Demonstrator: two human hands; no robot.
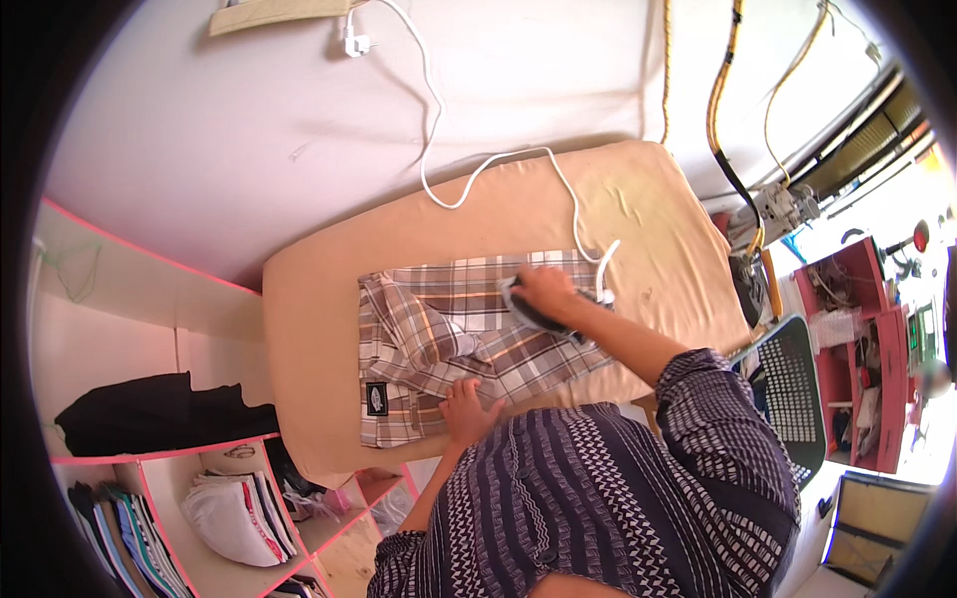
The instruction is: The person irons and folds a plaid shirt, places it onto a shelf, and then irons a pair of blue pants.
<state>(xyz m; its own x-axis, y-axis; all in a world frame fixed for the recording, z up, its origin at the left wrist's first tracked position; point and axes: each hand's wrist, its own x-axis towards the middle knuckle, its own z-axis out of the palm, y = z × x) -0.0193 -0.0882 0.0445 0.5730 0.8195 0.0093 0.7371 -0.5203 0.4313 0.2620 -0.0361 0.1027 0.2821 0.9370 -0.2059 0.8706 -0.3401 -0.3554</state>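
Observation:
A brown, white and orange plaid garment (516, 366) lies on an ironing table with a tan cloth cover (314, 321). Part of the garment is bunched up on its left half, and a black patch (377, 398) is at its lower left corner. My right hand (546, 291) grips a clothes iron (534, 318) that rests on the right part of the plaid cloth; the hand hides much of its handle. Flat on the garment's near edge is my left hand (467, 407), fingers apart, with nothing held.
The iron's white cord (467, 190) loops over the table's far side and up the wall to a hanging plug (359, 45). Shelves with folded clothes (235, 516) and black cloth (164, 415) stand left. A green plastic chair (792, 396) and a sewing machine (781, 209) are right.

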